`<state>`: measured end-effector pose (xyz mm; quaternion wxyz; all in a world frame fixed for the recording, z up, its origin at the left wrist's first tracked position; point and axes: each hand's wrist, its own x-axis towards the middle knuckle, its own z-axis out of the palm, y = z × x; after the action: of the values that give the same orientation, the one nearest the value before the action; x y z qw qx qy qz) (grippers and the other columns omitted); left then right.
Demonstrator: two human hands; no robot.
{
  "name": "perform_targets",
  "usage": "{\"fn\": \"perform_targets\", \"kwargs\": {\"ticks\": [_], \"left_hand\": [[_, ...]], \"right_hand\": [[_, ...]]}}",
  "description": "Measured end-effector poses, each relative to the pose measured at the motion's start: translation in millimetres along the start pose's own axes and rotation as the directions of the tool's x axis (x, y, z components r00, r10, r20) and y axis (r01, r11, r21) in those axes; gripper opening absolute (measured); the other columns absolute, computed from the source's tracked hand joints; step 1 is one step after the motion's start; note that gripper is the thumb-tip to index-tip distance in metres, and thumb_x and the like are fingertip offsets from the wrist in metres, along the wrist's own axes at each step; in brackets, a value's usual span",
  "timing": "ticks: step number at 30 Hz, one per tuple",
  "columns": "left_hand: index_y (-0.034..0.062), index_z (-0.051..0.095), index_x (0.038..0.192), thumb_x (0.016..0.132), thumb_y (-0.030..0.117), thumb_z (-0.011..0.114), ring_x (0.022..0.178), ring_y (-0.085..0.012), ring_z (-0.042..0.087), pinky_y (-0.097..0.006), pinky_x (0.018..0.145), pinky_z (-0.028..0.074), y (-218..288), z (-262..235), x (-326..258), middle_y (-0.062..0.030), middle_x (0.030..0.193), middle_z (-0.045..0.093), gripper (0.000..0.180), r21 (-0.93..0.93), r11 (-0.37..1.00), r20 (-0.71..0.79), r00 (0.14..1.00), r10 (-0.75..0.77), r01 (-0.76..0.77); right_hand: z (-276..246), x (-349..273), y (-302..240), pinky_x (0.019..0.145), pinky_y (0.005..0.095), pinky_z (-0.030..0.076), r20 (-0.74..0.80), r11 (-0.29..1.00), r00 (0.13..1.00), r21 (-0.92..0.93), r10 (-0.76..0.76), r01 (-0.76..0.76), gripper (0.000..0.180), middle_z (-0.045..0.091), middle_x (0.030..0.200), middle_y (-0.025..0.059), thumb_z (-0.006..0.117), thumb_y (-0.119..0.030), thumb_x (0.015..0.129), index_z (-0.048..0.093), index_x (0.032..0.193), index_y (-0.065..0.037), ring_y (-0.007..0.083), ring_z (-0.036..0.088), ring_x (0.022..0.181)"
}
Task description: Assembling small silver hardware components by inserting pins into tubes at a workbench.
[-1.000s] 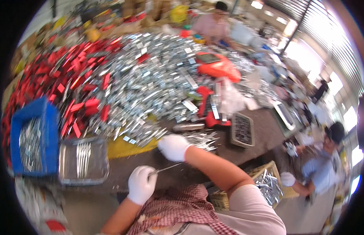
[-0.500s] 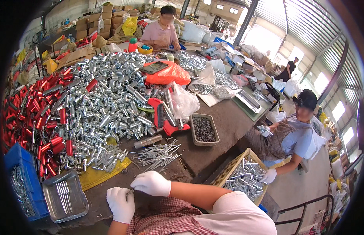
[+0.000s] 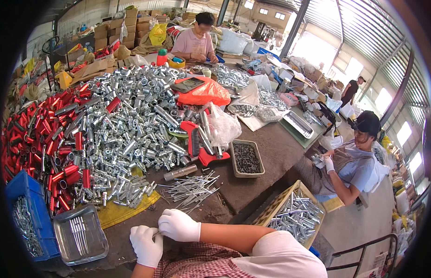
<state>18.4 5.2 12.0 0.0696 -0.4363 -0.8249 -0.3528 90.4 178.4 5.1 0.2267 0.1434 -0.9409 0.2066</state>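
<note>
My left hand [image 3: 146, 245] and my right hand [image 3: 179, 225], both in white gloves, meet at the table's near edge. Their fingers are closed, fingertips pinched together around something small and thin, mostly hidden. Left of them sits a clear-looking metal tray [image 3: 95, 250] with several slim metal rods [image 3: 78, 235] side by side. Beyond my right hand lies a loose bundle of thin silvery rods [image 3: 193, 191]. A short, thick metal tube [image 3: 180, 173] rests just behind that bundle.
A big heap of silvery sockets [image 3: 132, 120] and red tubes [image 3: 34, 134] covers the left. A blue bin [image 3: 37, 190], a small tub of dark screws [image 3: 260, 169] and a yellow crate of metal parts [image 3: 266, 217] stand around. Co-workers sit across [image 3: 194, 45] and at right [image 3: 359, 162].
The co-worker at right has drawn a hand from the yellow crate and now has both hands together. My hands stay pinched together, shifted slightly in view as the whole picture moved a little.
</note>
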Motion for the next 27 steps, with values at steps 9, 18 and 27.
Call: {"fn": "perform_targets", "kwargs": {"ticks": [9,18,27], "left_hand": [[0.0081,0.069,0.072,0.066,0.007,0.08,0.081,-0.0322,0.055,-0.045,0.073,0.044,5.2,-5.1,1.2,-0.0083,0.075,0.06,0.013,-0.021,1.0,-0.003,1.0,0.017,-0.017],[0.0089,0.069,0.076,0.069,0.005,0.075,0.081,-0.0322,0.056,-0.045,0.073,0.044,-2.4,-1.5,2.3,-0.008,0.075,0.06,0.01,0.012,0.997,-0.038,0.996,0.077,-0.077],[0.0071,0.071,0.08,0.07,0.01,0.075,0.081,-0.0319,0.057,-0.045,0.071,0.045,13.0,5.3,5.4,-0.0075,0.075,0.058,0.011,0.133,0.97,-0.008,0.978,0.207,-0.205]], "right_hand": [[-13.8,15.2,-8.2,0.076,0.0386,0.05,0.283,0.978,0.943,-0.163,0.176,-0.134,0.014,0.063,0.087,0.0021,0.07,-0.028,0.076,0.07,0.077,-0.014,0.0249,0.06,0.09],[-15.7,-1.5,-25.2,0.081,0.0363,0.044,0.254,0.949,0.967,-0.309,0.023,0.059,0.009,0.059,0.093,0.0022,0.065,-0.02,0.077,0.068,0.08,-0.013,0.0239,0.054,0.096],[-29.7,-21.4,-17.4,0.099,0.045,0.045,0.03,0.997,0.997,0.026,0.066,-0.067,0.025,0.065,0.113,0.0078,0.072,-0.015,0.076,0.07,0.099,-0.008,0.0321,0.057,0.115]]}}
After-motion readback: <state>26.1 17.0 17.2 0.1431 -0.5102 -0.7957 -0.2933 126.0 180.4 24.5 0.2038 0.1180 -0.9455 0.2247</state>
